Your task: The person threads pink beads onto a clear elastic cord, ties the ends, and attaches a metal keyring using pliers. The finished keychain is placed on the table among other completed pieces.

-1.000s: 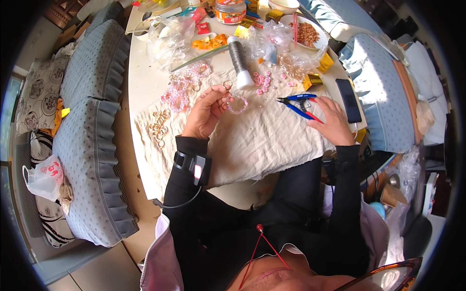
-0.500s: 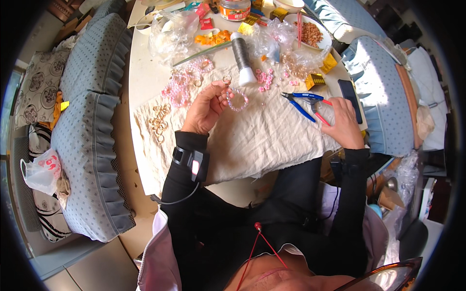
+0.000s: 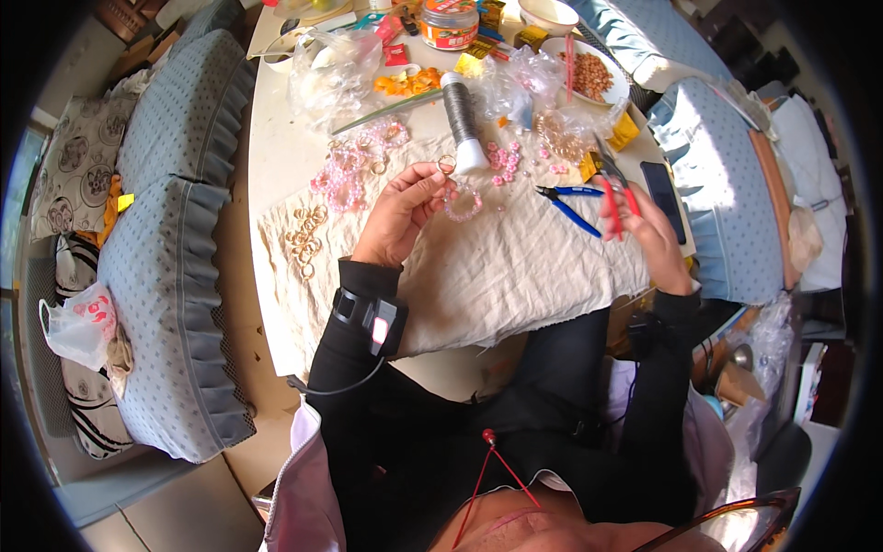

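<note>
Between the thumb and fingers of my left hand (image 3: pixel 402 212) is a gold ring (image 3: pixel 446 164), with a loop of pale pink-purple beads (image 3: pixel 463 201) hanging beside it. My right hand (image 3: pixel 651 241) grips red-handled pliers (image 3: pixel 618 193), lifted off the cloth with their jaws pointing away from me. Blue-handled cutters (image 3: pixel 574 208) lie on the cream cloth (image 3: pixel 515 267), just left of the pliers. Left of my left hand are several loose gold rings (image 3: pixel 306 237) and a heap of pink beaded loops (image 3: pixel 342 177). Loose pink beads (image 3: pixel 503 162) lie beyond the bead loop.
A spool of grey thread (image 3: pixel 457 110) lies behind my left hand. At the right edge is a dark phone (image 3: pixel 663 198). Farther back are plastic bags (image 3: pixel 336 74), orange peel (image 3: pixel 409 83), a lidded jar (image 3: pixel 449 26) and a plate of nuts (image 3: pixel 552 48). Patterned sofas flank the table.
My right hand has raised the red-handled pliers off the cloth, their jaws turned away from me. My left hand has shifted slightly right and nearer with the ring and bead loop.
</note>
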Motion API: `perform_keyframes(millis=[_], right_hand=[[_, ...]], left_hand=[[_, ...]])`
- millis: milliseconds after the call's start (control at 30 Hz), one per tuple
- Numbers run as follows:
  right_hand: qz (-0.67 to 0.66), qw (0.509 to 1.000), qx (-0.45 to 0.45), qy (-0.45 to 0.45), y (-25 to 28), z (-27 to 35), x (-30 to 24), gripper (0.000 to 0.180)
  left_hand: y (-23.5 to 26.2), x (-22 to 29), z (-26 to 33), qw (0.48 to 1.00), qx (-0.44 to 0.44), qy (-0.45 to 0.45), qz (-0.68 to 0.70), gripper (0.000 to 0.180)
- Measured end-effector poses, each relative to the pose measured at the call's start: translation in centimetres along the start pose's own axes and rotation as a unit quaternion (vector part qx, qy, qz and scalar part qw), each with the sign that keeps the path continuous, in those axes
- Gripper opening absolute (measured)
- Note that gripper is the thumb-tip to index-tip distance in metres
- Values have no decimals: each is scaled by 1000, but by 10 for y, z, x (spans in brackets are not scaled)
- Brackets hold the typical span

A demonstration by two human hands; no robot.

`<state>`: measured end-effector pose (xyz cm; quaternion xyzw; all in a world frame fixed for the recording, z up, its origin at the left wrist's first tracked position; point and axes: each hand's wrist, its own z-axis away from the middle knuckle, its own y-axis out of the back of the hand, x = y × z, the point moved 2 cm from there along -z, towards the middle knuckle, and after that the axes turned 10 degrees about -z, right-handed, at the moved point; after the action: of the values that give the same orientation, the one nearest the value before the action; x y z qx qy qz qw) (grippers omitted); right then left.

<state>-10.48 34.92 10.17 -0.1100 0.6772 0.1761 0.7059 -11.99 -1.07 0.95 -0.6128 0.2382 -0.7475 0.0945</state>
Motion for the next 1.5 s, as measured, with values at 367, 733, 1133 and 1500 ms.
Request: perform_keyframes(millis=[367, 733, 1133, 1500], right_hand=[[-45, 994, 1, 101, -128, -112, 39, 25], [26, 991, 11, 133, -130, -116, 24, 27], [-4, 991, 11, 130, -132, -114, 18, 23], [45, 987, 26, 155, -129, -118, 22, 25]], left_hand=[[-14, 1, 4, 998, 3, 5, -69, 17], [-18, -5, 4, 997, -14, 24, -66, 8], [-24, -3, 5, 991, 17, 6, -130, 8], [-22, -1, 5, 993, -3, 17, -120, 9]])
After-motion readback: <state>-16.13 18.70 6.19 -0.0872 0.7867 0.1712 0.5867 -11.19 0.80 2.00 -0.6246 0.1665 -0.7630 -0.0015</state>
